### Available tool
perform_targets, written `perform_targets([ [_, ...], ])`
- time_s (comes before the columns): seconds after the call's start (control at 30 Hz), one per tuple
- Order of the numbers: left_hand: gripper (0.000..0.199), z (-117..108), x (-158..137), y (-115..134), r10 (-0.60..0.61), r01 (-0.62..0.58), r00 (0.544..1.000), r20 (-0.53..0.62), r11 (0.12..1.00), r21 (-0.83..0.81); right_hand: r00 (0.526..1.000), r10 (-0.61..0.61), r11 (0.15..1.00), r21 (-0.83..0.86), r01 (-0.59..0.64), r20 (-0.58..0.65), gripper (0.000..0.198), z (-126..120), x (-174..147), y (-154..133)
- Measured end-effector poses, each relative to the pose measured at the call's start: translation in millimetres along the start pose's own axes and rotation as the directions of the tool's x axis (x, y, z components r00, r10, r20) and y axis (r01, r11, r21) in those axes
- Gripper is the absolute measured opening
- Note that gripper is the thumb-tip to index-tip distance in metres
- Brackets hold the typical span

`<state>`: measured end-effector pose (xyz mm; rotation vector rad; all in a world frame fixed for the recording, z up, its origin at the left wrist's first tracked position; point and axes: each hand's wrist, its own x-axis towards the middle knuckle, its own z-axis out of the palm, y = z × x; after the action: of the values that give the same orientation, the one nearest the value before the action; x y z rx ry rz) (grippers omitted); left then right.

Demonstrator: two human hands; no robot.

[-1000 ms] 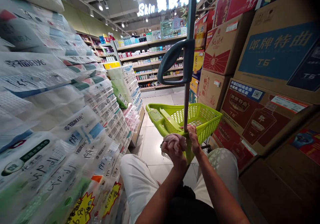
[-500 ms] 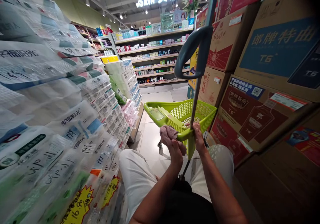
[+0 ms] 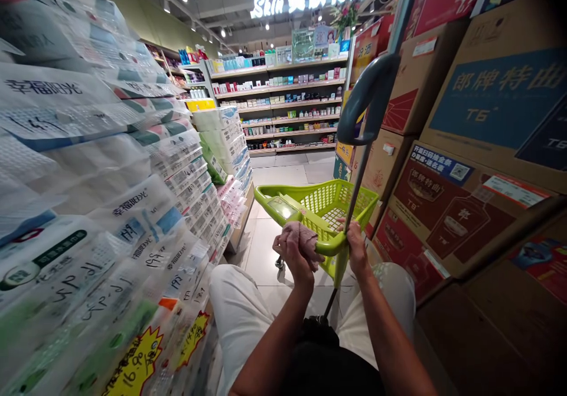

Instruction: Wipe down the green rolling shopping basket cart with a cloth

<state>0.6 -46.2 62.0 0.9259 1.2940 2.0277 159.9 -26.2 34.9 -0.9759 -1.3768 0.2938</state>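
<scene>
A green plastic shopping basket cart (image 3: pixel 325 244) stands between my knees, with a metal pole (image 3: pixel 358 183) rising from its near corner to a grey-blue handle (image 3: pixel 381 80). My left hand (image 3: pixel 296 260) is closed around a pinkish-grey cloth (image 3: pixel 305 238), which is pressed against the basket's near rim at the left. Around the near corner, where the pole meets the green frame, my right hand (image 3: pixel 357 247) is closed; some of its fingers are hidden behind the pole. The inside of the basket shows a lattice wall and a folded green flap (image 3: pixel 310 213).
Stacked paper packs (image 3: pixel 146 207) with handwritten prices rise close on the left. Cardboard cartons (image 3: pixel 491 101) are piled close on the right. Tiled floor (image 3: pixel 283 174) runs ahead to shelves (image 3: pixel 283 98) of small boxes and bottles under a lit sign.
My left hand and the cloth have slid slightly left along the rim. The pole and handle lean further right, and the basket has turned a little.
</scene>
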Motion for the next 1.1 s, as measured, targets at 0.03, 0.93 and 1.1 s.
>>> perform_targets([
  [0.03,0.041,-1.5,0.8,-0.6,0.006,-0.006,0.999,-0.032,1.000,0.013,0.997,-0.007,0.998,-0.057,0.002,-0.077,0.039,2.3,-3.0,-8.9],
  [0.93,0.051,3.0,29.8,-5.0,0.130,-0.121,0.988,-0.079,0.987,0.107,0.984,-0.156,0.932,-0.316,0.177,0.091,0.033,42.5,5.0,-78.1],
  [1.1,0.047,3.3,4.6,0.5,0.206,-0.186,0.973,-0.107,0.967,0.172,0.966,-0.246,0.891,-0.375,0.257,0.078,0.030,34.7,4.1,-74.7],
])
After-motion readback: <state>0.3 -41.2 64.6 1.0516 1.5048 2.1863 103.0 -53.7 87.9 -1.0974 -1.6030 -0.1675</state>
